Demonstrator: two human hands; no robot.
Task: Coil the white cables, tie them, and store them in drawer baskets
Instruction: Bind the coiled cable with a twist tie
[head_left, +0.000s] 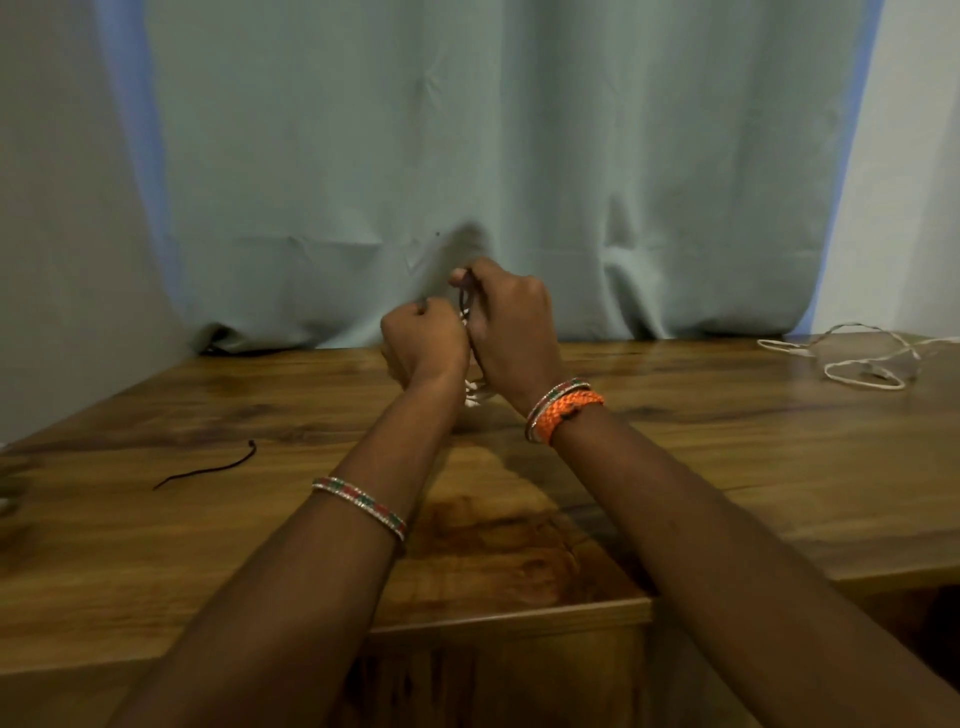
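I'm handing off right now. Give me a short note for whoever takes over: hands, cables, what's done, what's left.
Left hand: closed, working with the right over the table.
Right hand: closed on a dark tie and the white cable hanging below the fists.
Second white cable: loose, far right of the table.
Spare dark tie: lying at left.
Done: the first cable seems gathered; tying underway.
Left: finish the knot, coil and tie the second cable, store both. No baskets in view.

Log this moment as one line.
step: tying | left hand: shut on tie | right hand: shut on tie | cable: between hands | loose cable: table right
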